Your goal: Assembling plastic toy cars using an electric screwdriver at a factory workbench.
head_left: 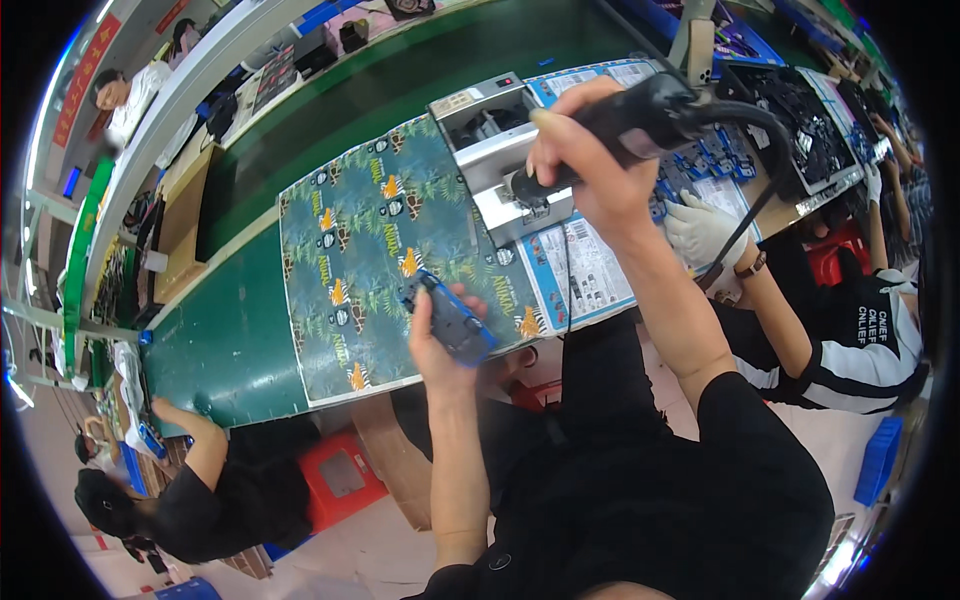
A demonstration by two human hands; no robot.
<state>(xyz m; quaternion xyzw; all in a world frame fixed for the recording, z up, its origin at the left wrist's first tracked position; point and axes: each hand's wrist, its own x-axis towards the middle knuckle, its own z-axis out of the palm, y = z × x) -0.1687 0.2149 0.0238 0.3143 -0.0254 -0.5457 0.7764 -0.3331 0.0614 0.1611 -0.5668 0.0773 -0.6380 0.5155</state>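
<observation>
Near the metal box [492, 157], left hand [437, 358] pinches a part [452, 325], likely light and hard, best by its sides; right hand [598, 168] grips a tool [640, 118]

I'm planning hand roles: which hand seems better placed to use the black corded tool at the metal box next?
Probably the right hand: it grips the tool at the metal box; the left hand holds a blue-edged part.

Bench [215, 360] layout: mat [362, 215] left, machine [490, 158] right
Mat on bench; machine at mat's right rear; sheets [583, 272] right of mat, in front of and behind machine; left hand [441, 350] with handheld unit [458, 327] over mat's front part; right hand [600, 165] with power driver [640, 122] above machine; small parts [715, 160] right of machine, co-worker's hand [702, 232] beside them; stool [318, 470] below bench front
</observation>
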